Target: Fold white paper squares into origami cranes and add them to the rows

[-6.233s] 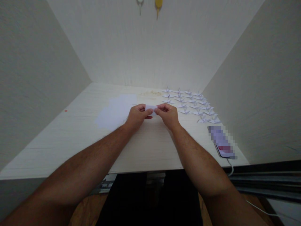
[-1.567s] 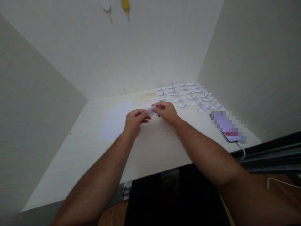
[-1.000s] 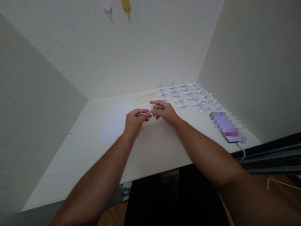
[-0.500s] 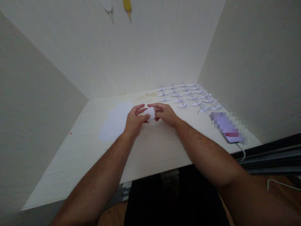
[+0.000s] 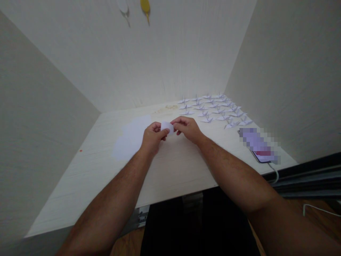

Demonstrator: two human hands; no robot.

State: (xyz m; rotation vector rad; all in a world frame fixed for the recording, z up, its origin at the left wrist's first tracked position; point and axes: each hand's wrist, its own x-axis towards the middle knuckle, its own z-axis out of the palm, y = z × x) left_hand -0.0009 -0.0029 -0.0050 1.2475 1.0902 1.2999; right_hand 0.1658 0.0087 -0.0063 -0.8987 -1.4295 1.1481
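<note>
Pinching the white paper (image 5: pixel 166 125) mid-frame is the left hand (image 5: pixel 152 137); right hand (image 5: pixel 188 128) fingertips meet its right edge, can't tell if gripping. No obvious long axis, tbh.

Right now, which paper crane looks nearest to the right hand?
The front crane in the leftmost column, just beyond the right hand; the others look farther away.
</note>
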